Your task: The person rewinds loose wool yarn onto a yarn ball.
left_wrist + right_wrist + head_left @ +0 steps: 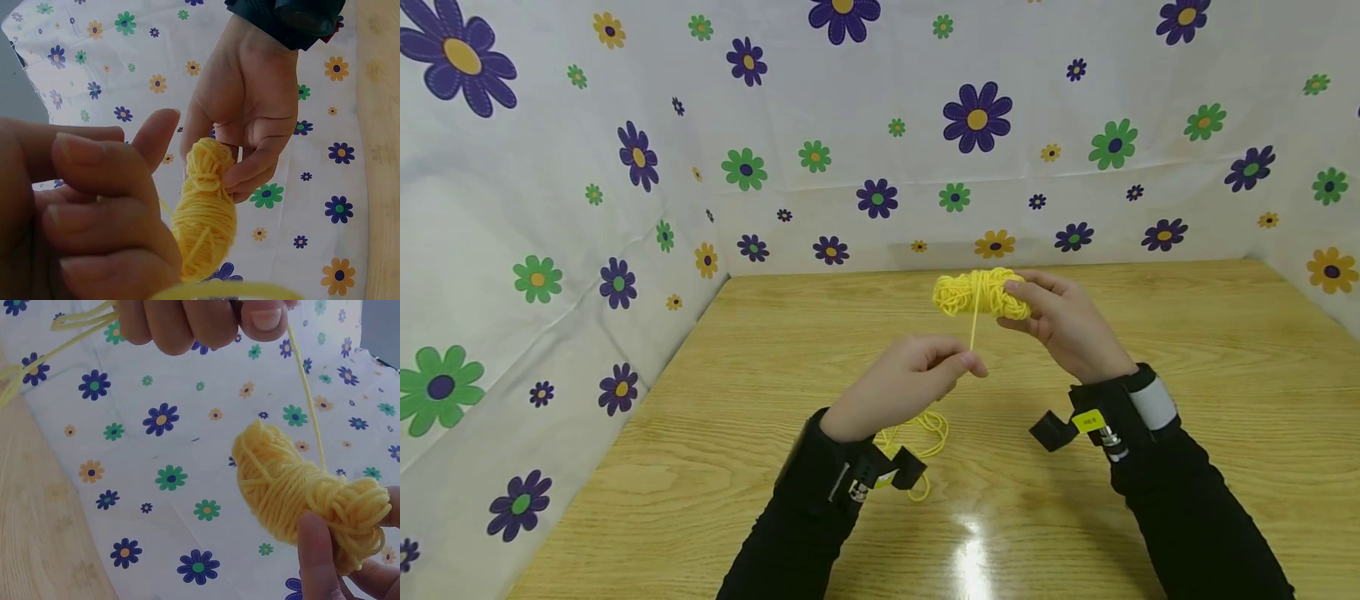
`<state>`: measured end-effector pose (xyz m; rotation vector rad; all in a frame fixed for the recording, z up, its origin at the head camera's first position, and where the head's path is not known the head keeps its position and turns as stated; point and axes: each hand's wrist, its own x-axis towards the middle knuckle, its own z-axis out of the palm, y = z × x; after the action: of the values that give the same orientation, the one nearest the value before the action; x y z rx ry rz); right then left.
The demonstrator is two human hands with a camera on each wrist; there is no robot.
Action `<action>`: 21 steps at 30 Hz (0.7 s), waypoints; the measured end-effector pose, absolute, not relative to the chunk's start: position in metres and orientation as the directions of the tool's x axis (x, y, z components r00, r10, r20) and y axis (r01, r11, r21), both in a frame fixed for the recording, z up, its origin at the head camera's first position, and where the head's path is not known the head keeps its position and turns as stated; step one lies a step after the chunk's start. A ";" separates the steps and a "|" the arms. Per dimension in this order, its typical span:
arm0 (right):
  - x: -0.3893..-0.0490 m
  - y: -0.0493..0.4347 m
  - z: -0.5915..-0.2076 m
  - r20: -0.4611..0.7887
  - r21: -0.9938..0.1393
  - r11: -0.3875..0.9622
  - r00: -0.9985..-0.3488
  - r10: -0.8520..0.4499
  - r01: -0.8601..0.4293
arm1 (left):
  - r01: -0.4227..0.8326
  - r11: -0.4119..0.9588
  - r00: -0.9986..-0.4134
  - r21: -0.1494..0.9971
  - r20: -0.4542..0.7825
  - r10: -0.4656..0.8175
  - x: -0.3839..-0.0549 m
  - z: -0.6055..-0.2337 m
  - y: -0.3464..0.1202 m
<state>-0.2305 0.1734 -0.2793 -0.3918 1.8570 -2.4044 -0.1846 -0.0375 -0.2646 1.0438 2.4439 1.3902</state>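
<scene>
A small skein of yellow yarn (958, 295) is held up above the table, its middle wrapped with turns of strand. My right hand (1063, 321) grips its right end between thumb and fingers. Lower and to the left, my left hand (917, 375) pinches the yarn strand (974, 329), which runs taut up to the skein. In the right wrist view the strand (306, 394) stretches from the left fingertips down to the skein (281, 487). The left wrist view shows the curled left fingers (112, 219) beside the skein (206, 225).
Loose loops of yellow yarn (932, 429) lie on the wooden table (700, 450) beneath the left wrist and are partly hidden by it. A white flower-patterned cloth (865, 108) stands behind the table and along its sides. Both wrists wear black straps with small cameras.
</scene>
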 end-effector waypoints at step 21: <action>-0.220 0.184 -0.271 0.261 -0.701 -0.689 -0.832 -0.489 0.184 | 0.501 0.380 -0.732 0.778 0.147 0.665 -0.191 -0.269 -0.034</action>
<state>-0.2200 0.1839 -0.2708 -0.6178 0.9748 -2.5094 -0.1912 -0.0341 -0.2694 1.0468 2.4463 1.2758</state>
